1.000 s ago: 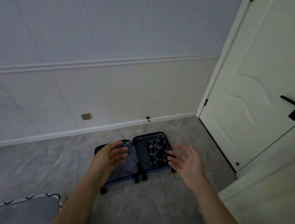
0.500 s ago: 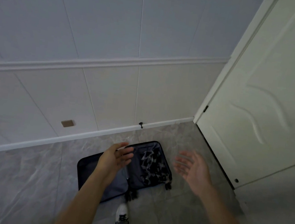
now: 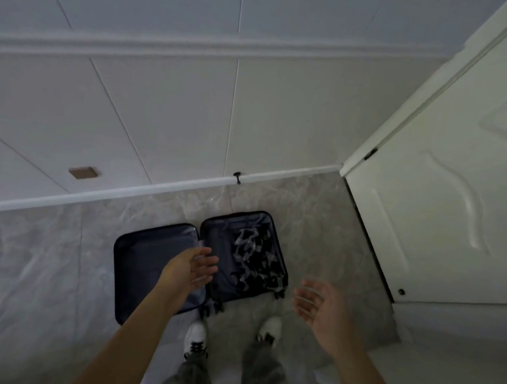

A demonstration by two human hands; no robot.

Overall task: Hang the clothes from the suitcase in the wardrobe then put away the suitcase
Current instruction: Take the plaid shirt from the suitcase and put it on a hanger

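Observation:
A dark suitcase (image 3: 140, 261) lies open flat on the grey floor near the wall. Its right half holds a black-and-white patterned garment (image 3: 257, 261); the left half looks empty. My left hand (image 3: 189, 268) hovers above the suitcase's middle, fingers straight and spread, holding nothing. My right hand (image 3: 321, 308) hangs in the air to the right of the suitcase, palm turned inward, fingers relaxed and empty. Both hands are above the case, not touching it.
My two feet in white shoes (image 3: 197, 338) stand just in front of the suitcase. A white door (image 3: 454, 195) stands at the right. A panelled wall with a white skirting board (image 3: 151, 188) runs behind the case. A small door stop (image 3: 237, 176) sits at the skirting.
I have stepped closer to the suitcase, which now lies right below me with my feet in view. Both hands stay raised and empty, the right one lower and farther right.

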